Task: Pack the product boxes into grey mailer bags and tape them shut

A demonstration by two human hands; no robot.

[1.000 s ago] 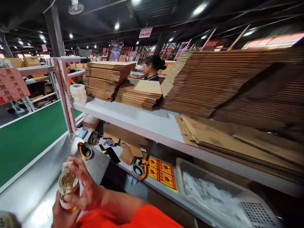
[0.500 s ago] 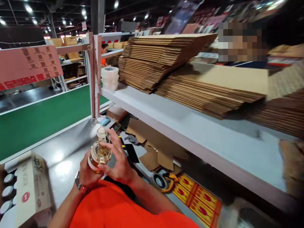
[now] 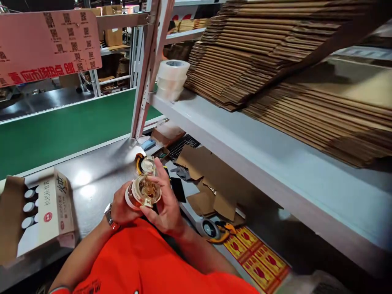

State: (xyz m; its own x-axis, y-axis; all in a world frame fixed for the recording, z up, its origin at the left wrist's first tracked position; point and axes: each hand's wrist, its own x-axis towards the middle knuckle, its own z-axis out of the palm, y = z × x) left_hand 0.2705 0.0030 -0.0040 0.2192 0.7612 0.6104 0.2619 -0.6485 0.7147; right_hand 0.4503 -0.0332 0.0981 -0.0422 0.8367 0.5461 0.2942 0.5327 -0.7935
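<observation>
Close to my body, above the metal table, I hold a clear jar (image 3: 143,192) with amber contents, its flip-up lid (image 3: 148,164) standing raised. My left hand (image 3: 122,204) is wrapped round the jar's side from the left. On the other side, my right hand (image 3: 167,204) has its thumb at the front of the rim and its fingers by the hinge and raised lid. The jar's lower part is hidden by my left hand. An open printed carton (image 3: 56,204) with several white-capped bottles (image 3: 29,207) stands left of my hands.
A white shelf (image 3: 214,126) crosses the right side, bearing stacked flat cardboard (image 3: 245,53) and tape rolls (image 3: 173,79). Below it lie cardboard scraps (image 3: 214,196), a tape dispenser (image 3: 211,229) and red-yellow labels (image 3: 260,261). A green panel (image 3: 67,122) borders the metal table (image 3: 98,175).
The view has shifted, bringing the bottle carton further into sight. Both hands still hold the jar, and my right fingers have drawn closer in around its rim and lid.
</observation>
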